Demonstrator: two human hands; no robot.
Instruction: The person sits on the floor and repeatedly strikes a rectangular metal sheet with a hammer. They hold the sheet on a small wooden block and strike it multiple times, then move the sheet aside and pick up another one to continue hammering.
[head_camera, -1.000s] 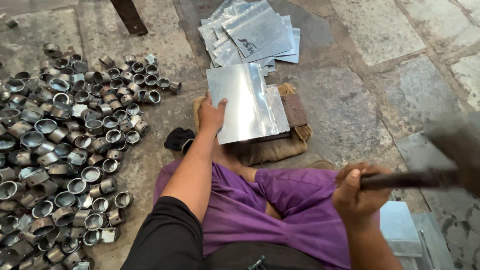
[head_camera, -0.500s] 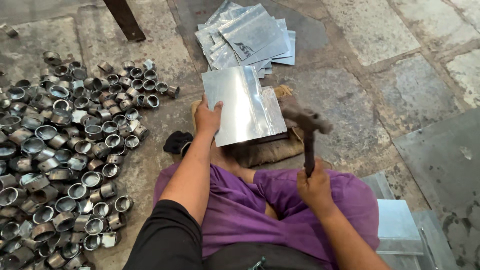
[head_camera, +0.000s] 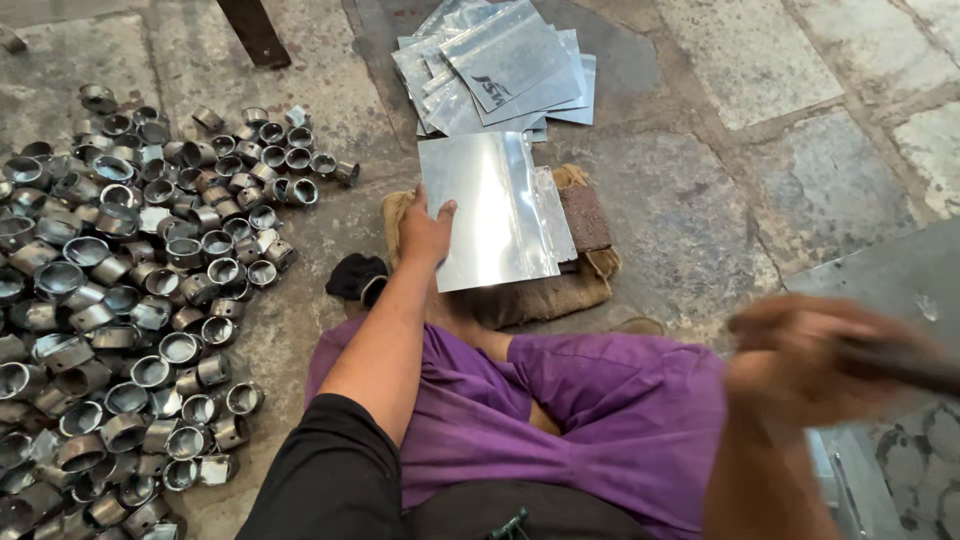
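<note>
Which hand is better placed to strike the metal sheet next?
Right. The right hand is raised, blurred, gripping a dark handle. The left hand lies flat on the metal sheet, pinning it.

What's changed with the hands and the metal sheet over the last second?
The right hand swung the hammer down onto the metal sheet half a second ago and has now pulled back out to the right, blurred, keeping its grip on the dark handle. The left hand stayed pressed on the sheet's left edge. The sheet, the stack of sheets and the pile of metal rings have not moved.
</note>
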